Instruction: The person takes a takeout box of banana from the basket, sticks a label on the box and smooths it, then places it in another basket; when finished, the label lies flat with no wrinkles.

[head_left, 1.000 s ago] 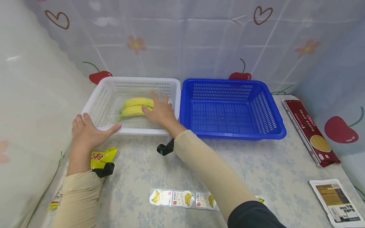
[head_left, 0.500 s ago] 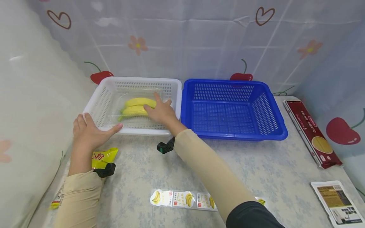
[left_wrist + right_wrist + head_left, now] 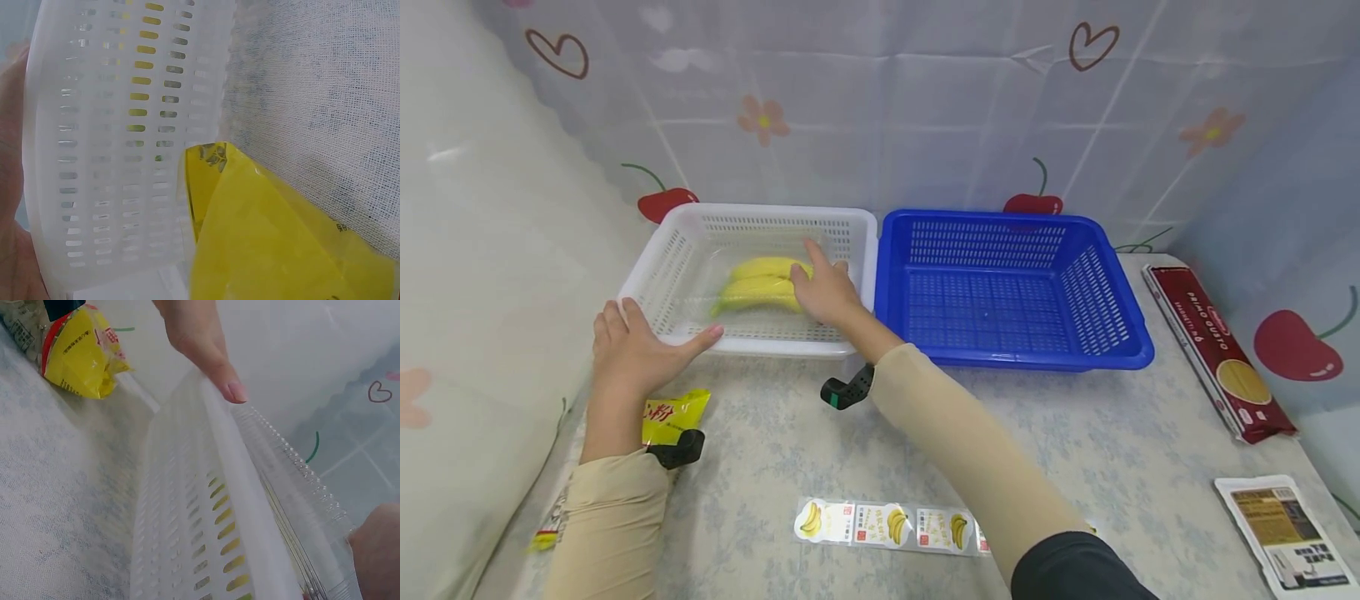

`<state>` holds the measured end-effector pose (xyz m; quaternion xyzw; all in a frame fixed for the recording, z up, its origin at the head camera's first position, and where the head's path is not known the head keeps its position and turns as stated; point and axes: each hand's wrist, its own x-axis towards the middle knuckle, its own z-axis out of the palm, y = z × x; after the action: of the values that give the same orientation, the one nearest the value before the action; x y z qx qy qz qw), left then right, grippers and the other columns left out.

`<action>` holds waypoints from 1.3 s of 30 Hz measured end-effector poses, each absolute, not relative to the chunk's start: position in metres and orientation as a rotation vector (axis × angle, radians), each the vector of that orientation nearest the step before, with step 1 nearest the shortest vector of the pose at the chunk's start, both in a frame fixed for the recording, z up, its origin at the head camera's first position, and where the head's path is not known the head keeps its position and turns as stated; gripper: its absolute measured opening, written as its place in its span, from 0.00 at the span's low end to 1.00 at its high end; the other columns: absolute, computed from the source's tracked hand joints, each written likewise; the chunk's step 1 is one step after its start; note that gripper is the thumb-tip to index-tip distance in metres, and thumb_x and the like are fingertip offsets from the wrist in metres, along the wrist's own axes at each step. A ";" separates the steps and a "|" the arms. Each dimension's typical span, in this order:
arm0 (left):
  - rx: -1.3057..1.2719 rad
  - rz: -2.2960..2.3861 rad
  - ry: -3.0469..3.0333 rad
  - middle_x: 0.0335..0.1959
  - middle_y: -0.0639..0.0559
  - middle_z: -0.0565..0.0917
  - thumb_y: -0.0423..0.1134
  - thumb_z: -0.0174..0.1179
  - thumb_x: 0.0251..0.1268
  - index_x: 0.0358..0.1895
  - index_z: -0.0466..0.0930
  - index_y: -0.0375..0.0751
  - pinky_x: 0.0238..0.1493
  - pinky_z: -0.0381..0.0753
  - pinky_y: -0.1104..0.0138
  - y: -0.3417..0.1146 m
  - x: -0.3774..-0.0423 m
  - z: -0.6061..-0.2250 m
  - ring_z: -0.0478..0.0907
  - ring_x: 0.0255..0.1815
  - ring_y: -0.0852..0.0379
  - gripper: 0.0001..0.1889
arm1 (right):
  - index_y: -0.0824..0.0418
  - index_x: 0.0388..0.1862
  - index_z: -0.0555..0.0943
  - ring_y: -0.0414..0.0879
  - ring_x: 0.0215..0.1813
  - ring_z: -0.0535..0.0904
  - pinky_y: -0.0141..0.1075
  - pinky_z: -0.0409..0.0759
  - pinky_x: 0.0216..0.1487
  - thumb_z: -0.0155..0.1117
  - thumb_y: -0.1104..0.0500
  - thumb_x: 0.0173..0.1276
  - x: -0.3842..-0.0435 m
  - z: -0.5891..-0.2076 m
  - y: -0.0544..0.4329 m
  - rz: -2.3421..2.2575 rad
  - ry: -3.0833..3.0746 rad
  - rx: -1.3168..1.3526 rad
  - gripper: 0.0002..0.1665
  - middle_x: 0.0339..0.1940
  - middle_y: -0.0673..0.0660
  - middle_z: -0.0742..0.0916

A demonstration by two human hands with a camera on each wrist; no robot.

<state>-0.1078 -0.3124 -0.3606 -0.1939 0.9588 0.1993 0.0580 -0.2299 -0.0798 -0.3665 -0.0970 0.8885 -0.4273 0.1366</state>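
Note:
A white perforated basket (image 3: 752,343) stands on the left part of the table. In it lies a clear plastic box (image 3: 696,287) with bananas (image 3: 760,292) inside. My left hand (image 3: 632,350) rests at the basket's front left corner, thumb stretched along the front rim. My right hand (image 3: 831,292) reaches into the basket and holds the box's right end, thumb above the bananas. In the right wrist view the box's ridged edge (image 3: 294,456) shows above the basket rim, with part of the right hand (image 3: 378,550) at its end. Its other fingertips are hidden.
A blue basket (image 3: 1000,358) touches the white one's right side. A yellow packet (image 3: 673,417) lies by the left wrist. A strip of banana labels (image 3: 883,525) is at the front. Red spaghetti packaging (image 3: 1217,350) and a white pouch (image 3: 1285,533) lie at right.
My right thumb has shifted right, and the fingers have drawn closer to the box's end. The box has shifted slightly and the bananas look blurrier through it. The left hand stays put.

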 end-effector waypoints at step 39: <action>0.025 1.359 2.731 0.83 0.55 0.31 0.48 0.66 0.65 0.72 0.17 0.82 0.68 0.43 0.26 -0.275 -0.074 -0.294 0.29 0.82 0.37 0.59 | 0.23 0.77 0.49 0.53 0.17 0.73 0.48 0.82 0.22 0.47 0.42 0.79 -0.167 -0.288 0.036 -1.620 2.487 -0.487 0.33 0.44 0.59 0.69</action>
<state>-0.0739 -0.2751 -0.2939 0.0082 0.8943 0.4450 0.0454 -0.1669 0.0360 -0.2878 -0.1614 0.8250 -0.5375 0.0671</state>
